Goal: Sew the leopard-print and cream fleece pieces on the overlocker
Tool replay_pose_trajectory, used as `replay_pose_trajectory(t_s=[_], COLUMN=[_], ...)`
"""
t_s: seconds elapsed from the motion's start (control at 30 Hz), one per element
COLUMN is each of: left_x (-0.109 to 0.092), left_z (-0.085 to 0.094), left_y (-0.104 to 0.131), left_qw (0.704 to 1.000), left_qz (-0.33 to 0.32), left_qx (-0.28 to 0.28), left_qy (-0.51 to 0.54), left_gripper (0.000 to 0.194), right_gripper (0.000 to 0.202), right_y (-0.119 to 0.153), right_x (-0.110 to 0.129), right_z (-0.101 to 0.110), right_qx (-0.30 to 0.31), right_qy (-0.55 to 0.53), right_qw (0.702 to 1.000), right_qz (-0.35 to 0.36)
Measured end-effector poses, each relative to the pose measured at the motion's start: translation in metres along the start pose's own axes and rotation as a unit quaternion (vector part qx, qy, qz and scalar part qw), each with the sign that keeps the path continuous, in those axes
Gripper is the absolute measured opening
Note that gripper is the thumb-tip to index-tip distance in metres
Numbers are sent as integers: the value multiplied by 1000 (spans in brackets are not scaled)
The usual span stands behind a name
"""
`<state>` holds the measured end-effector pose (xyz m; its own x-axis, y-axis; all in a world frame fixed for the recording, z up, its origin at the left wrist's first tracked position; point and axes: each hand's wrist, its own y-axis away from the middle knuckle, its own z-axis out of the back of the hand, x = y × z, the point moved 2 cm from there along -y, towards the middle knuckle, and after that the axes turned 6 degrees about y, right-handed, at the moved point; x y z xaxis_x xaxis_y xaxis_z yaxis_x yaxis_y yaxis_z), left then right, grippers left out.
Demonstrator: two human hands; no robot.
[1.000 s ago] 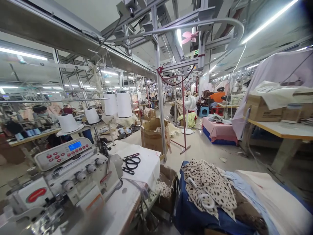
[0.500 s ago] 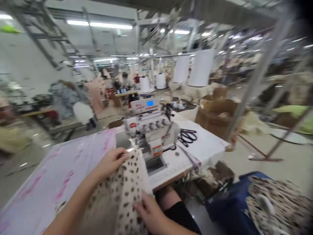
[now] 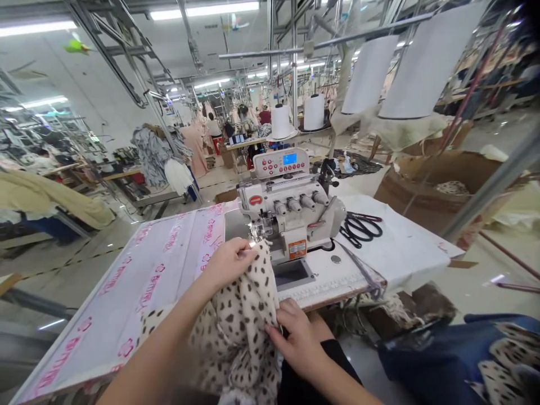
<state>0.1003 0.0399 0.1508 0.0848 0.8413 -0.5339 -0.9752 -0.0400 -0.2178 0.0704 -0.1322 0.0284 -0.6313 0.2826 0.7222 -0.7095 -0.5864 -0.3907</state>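
A cream fabric with dark spots hangs over the front edge of the sewing table, its upper end at the needle area of a white overlock sewing machine. My left hand pinches the fabric's top edge close beside the presser foot. Lower down, my right hand grips the right edge of the same fabric between thumb and fingers, just off the table front. Folds hide the fabric's lower part, which bunches over my lap.
Pink-printed plastic sheeting covers the table's left side. Black scissors lie at the right. White thread cones stand behind the machine. A cardboard box is at the right, and spotted fabric pieces rest on blue cloth below.
The view has shifted, so the machine appears farther right and sharper. The fabric's upper end stays by the needle area, and its lower part looks more bunched. Both hands keep hold.
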Motion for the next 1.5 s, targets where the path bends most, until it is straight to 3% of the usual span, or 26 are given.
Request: replay_pose_trajectory(t_s=[0.2, 0.47, 0.8, 0.97, 1.07, 1.13, 1.23, 1.33, 1.5], left_x=[-3, -7, -9, -8, -6, -4, -2, -2, -5], left_z=[2, 3, 0, 1, 3, 4, 4, 1, -6], left_y=[5, 8, 3, 4, 2, -1, -5, -5, 2], left_qw=[1000, 999, 997, 998, 997, 996, 995, 997, 998], left_qz=[15, 47, 54, 59, 75, 81, 86, 68, -15], left_qx=[3, 17, 0, -10, -4, 20, 49, 35, -37], left_qy=[-17, -9, -47, -25, -22, -26, -15, -7, 39], left_gripper=[19, 11, 19, 10, 26, 26, 18, 16, 10], right_gripper=[21, 23, 19, 18, 20, 19, 16, 8, 24], right_y=[13, 12, 13, 13, 13, 12, 9, -2, -45], right_x=[4, 4, 2, 2, 4, 5, 5, 2, 3], right_z=[-10, -11, -14, -14, -13, -11, -4, 15, 58], right_qx=[49, 68, 74, 76, 74, 78, 110, 119, 8], right_qy=[-104, -212, -225, -218, -209, -199, -159, -83, -66], right_qw=[992, 971, 967, 968, 970, 972, 977, 985, 995], right_qz=[-53, -85, -97, -95, -99, -98, -89, -95, -75])
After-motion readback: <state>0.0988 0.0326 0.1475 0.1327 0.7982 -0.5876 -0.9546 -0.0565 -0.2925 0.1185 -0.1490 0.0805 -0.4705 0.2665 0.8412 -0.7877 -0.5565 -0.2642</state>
